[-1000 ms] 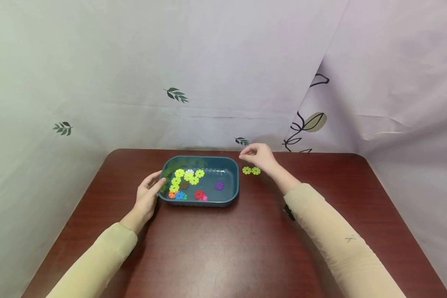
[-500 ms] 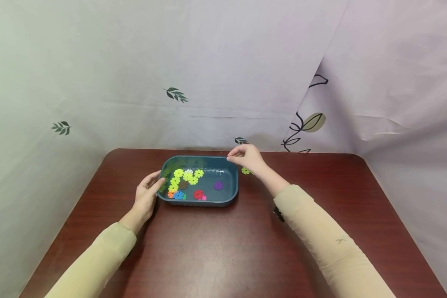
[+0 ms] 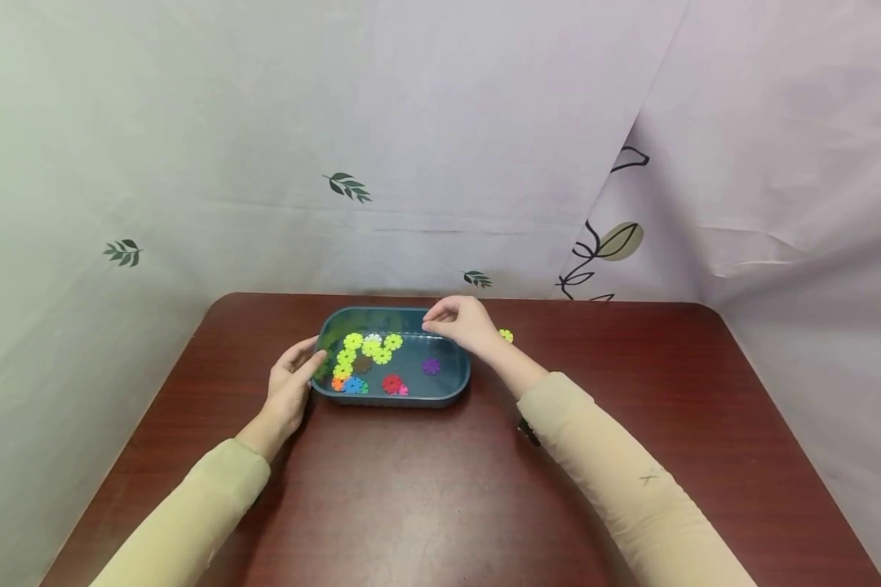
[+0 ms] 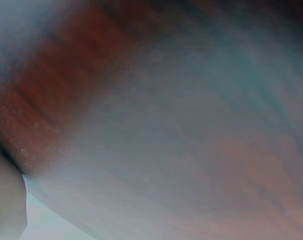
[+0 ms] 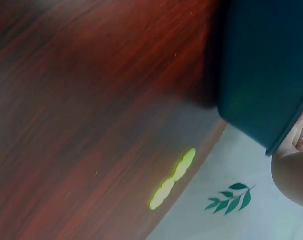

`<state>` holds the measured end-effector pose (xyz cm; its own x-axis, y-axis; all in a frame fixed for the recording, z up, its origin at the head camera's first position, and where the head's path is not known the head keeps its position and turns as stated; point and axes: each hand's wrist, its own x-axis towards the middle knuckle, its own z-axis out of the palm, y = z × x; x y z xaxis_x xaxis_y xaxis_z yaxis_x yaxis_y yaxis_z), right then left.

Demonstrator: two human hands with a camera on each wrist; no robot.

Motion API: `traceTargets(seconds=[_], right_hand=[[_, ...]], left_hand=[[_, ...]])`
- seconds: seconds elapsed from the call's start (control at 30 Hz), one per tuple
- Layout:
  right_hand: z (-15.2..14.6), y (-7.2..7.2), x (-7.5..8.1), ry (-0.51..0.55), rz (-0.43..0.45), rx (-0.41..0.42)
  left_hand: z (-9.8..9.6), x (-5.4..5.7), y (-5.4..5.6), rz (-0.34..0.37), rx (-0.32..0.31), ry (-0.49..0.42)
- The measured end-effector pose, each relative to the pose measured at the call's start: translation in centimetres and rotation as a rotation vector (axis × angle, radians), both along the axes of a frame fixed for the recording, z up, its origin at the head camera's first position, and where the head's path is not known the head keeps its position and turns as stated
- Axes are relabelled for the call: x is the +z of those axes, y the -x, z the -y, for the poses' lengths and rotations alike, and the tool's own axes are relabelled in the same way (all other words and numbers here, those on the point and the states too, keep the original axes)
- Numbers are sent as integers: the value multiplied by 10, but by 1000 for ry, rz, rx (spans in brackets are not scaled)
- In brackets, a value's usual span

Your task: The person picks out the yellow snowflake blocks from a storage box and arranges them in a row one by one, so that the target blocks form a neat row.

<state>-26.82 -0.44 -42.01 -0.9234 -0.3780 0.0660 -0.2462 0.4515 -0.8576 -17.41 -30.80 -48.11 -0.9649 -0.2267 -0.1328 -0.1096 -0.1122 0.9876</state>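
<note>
My left hand (image 3: 288, 397) grips the left end of a dark blue plastic basin (image 3: 392, 400), thumb over its rim. Over the basin's back right corner hovers my right hand (image 3: 464, 324), fingers loosely bent and thumb near them; nothing shows between them. Inside, several yellow snowflake discs (image 3: 347, 356) lie in a chain at the left. A purple disc (image 3: 431, 367), a red disc (image 3: 392, 383) and a blue disc (image 3: 352, 385) lie apart from the right hand. Two yellow discs (image 5: 174, 180) lie on the table right of the basin, partly hidden by the right wrist in the head view.
The basin stands on a reddish-brown wooden table (image 3: 411, 489), close to its back edge. A pale cloth (image 3: 411, 122) with leaf prints hangs behind and at the sides. The left wrist view is mostly blurred.
My right hand has moved left and slightly down, from above the two yellow discs on the table to over the basin. The left hand and the basin have stayed in place.
</note>
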Motion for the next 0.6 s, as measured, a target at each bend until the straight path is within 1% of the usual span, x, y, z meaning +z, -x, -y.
traceTargets(seconds=[0.2, 0.4, 0.6], right_hand=[[13, -3, -2, 9, -10, 40], [26, -2, -7, 8, -11, 63], [38, -2, -15, -4, 16, 70]], left_hand=[[1, 0, -1, -31, 8, -27], [0, 1, -1, -8, 8, -11], [0, 2, -1, 7, 8, -5]])
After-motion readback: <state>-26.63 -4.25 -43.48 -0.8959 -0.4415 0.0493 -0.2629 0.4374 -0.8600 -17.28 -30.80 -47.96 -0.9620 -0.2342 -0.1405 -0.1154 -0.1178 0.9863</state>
